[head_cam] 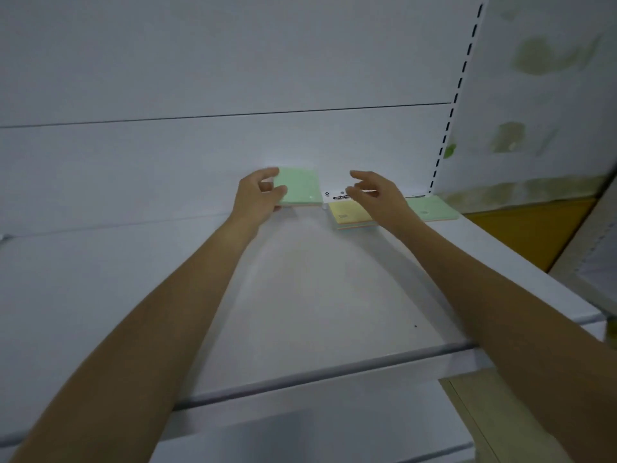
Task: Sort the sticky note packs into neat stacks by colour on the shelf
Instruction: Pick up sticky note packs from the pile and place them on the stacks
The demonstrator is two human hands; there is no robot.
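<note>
The person's left hand (257,195) pinches a green sticky note pack (298,185) by its left edge. The pack juts toward the hand's 3 o'clock, at the back of the white shelf (300,295). The right hand (377,195), fingers loosely spread and holding nothing, hovers above a yellow pack (350,213) lying flat. A second green pack (432,208) lies at that hand's 3 o'clock. The packs look light, stiff and probably slick, so pinching opposite edges should suit.
</note>
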